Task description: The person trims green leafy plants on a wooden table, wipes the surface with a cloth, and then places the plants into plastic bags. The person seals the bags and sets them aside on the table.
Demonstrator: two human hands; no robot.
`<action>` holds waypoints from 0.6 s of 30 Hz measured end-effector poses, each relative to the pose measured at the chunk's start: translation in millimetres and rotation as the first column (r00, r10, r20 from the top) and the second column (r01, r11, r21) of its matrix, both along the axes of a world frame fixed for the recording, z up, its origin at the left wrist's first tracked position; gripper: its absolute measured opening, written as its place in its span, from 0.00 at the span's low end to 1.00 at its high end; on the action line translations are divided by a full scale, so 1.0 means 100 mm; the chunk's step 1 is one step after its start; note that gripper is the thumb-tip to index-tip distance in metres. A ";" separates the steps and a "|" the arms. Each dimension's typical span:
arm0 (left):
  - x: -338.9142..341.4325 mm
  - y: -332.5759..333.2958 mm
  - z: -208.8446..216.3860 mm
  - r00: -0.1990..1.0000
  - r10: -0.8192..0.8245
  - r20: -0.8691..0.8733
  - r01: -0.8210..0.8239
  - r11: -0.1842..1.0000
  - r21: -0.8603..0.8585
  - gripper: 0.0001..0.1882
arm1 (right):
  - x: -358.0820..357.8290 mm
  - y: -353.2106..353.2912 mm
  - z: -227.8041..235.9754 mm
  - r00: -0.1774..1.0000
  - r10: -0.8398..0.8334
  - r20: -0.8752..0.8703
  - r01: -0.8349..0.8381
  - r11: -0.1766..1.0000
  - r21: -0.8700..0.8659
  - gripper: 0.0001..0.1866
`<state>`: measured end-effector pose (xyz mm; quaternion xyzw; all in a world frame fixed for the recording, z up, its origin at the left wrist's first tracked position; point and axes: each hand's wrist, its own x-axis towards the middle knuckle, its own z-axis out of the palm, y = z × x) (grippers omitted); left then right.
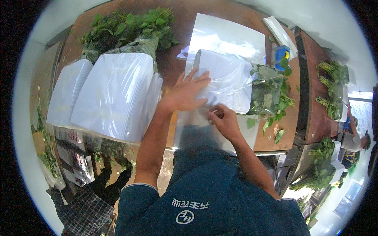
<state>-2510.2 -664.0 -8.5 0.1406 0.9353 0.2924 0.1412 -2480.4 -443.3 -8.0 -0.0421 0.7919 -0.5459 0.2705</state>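
In front of me a flower bunch in white corrugated paper and clear film (226, 80) lies on its side on the table. Its green leaves and stems (269, 94) stick out to the right. My left hand (185, 93) rests on the left end of the wrapping, fingers spread. Along the near edge of the bundle, my right hand (224, 120) has its fingers curled into a pinch; whatever is between them is too small to make out. Under the bundle and toward me lies a pale, see-through sheet (244, 135).
Two larger white-wrapped bunches (114, 92) with leafy stems lie to the left. Beyond my bundle are white sheets (224, 33), a blue tape dispenser (281, 57) and a long white strip (278, 35). More bunches (330, 88) stand on a right-hand table. Other people are at lower left and far right.
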 end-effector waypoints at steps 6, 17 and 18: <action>-0.01 0.10 -0.08 0.985 0.148 -0.084 -0.146 0.989 0.026 0.23 | 0.09 0.05 -0.34 0.984 0.166 -0.061 -0.169 0.985 -0.033 0.17; 0.24 0.39 0.17 0.892 0.174 -0.418 -0.275 0.941 -0.195 0.20 | -0.14 1.39 -0.18 0.872 -0.351 -0.341 0.400 0.913 0.084 0.16; 0.26 0.46 0.17 0.880 0.159 -0.448 -0.268 0.944 -0.193 0.20 | -0.30 1.63 -0.14 0.808 -0.438 -0.394 0.490 0.871 0.036 0.15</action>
